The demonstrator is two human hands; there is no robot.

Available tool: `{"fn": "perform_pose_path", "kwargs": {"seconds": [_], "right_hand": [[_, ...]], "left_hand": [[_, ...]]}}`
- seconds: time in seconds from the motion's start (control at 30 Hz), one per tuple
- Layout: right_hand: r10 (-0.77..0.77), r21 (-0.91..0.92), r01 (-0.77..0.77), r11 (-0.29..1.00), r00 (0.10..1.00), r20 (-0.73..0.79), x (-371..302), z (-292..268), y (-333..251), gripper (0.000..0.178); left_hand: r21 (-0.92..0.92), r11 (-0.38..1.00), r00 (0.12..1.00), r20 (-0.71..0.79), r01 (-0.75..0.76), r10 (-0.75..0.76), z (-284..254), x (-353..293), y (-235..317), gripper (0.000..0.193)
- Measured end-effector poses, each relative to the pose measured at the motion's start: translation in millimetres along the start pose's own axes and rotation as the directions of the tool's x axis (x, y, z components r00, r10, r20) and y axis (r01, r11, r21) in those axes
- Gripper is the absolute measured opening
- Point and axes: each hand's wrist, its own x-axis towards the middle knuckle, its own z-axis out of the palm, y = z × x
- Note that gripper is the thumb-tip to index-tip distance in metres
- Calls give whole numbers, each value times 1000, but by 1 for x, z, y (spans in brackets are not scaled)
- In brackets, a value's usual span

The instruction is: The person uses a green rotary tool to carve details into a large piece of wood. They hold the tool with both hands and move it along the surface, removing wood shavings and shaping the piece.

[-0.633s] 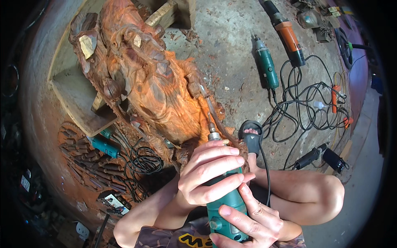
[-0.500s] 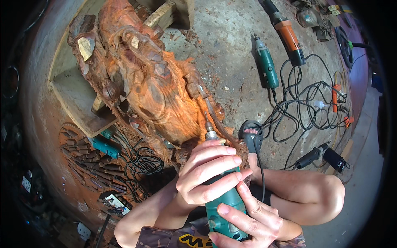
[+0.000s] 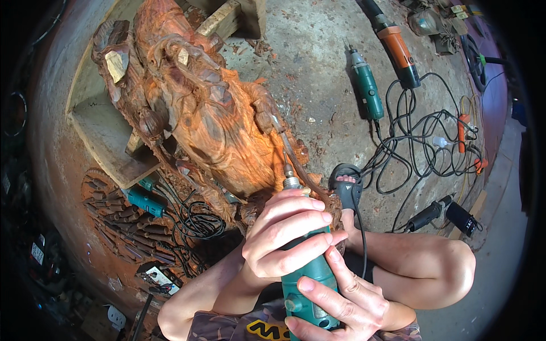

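My left hand (image 3: 287, 236) wraps round the front of a green electric die grinder (image 3: 310, 275). Lower down, my right hand (image 3: 355, 304) grips the rear of the same body. The thin bit (image 3: 285, 156) points away from me at the lower right side of a large reddish-brown wood carving (image 3: 210, 125). Whether the tip touches the wood I cannot tell. Deep folds and knobbly shapes cover the carving, with orange dust on its right flank. It lies tilted against a wooden support frame (image 3: 102, 133).
To the right on the concrete floor lie another green grinder (image 3: 368, 88), an orange power tool (image 3: 397, 51) and tangled black cables (image 3: 398, 142). At left are a teal tool (image 3: 143, 202), many carving bits (image 3: 128, 227) and a power strip (image 3: 161, 278). My sandalled foot (image 3: 346, 184) is beside the carving.
The die grinder's nose and bit have shifted very slightly, a little to the right and away from me. Both hands keep the same grip.
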Motion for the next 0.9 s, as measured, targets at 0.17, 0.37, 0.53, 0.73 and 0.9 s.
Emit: {"fn": "perform_pose_path", "kwargs": {"seconds": [0.17, 0.37, 0.53, 0.73, 0.9], "right_hand": [[397, 169, -409, 897, 912, 98, 13, -14, -19, 35], [433, 216, -444, 870, 896, 97, 6, -12, -21, 36], [216, -131, -229, 965, 970, -108, 6, 0, -14, 38], [52, -274, -102, 956, 981, -185, 2, 12, -13, 41], [-93, -169, 93, 981, 996, 10, 13, 2, -6, 51]], "left_hand": [[-8, 1000, 999, -39, 1, -2, 6, 8, 7, 52], [15, 1000, 1000, -7, 9, -9, 6, -2, 4, 51], [41, 999, 998, -65, -5, 8, 6, 1, 8, 51], [15, 1000, 1000, -31, -3, 4, 5, 1, 6, 51], [9, 1000, 1000, -8, -17, 17, 3, 2, 5, 48]]}}
